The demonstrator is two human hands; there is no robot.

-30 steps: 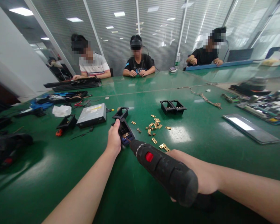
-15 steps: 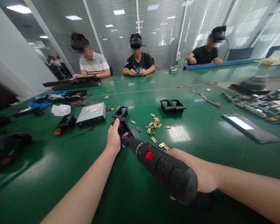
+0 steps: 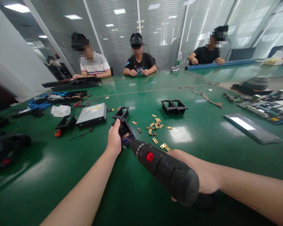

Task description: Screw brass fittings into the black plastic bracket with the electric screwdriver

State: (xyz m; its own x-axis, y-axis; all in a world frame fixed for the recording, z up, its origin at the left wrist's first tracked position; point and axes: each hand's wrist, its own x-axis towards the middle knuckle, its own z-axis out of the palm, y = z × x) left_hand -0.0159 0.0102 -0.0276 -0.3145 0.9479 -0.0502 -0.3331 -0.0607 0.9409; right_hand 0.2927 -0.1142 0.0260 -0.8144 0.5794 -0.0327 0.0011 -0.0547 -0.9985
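My left hand [image 3: 114, 138] is closed around the near side of a black plastic housing [image 3: 124, 128], thumb on its top edge. Small brass pieces show inside the housing. My right hand [image 3: 191, 169] grips a black cordless drill [image 3: 165, 171] with a red switch on top; most of its handle is hidden. The drill's tip points left into the open housing, close to the brass pieces; whether it touches a screw I cannot make out. Right of the housing lie several loose brass plates [image 3: 155, 140] and small screws [image 3: 139, 130]. Another black frame [image 3: 122, 112] stands just behind the housing.
A black double frame [image 3: 174, 107] sits farther back on the green table [image 3: 136, 194]. To the left are a silver disc drive [image 3: 91, 115], crumpled tissue [image 3: 60, 110] and another black housing [image 3: 67, 122]. A flat grey panel [image 3: 252, 128] lies right. Several people sit across the table.
Almost nothing differs. The whole view has shifted very slightly; both hands, the housing and the drill keep the same positions relative to each other.
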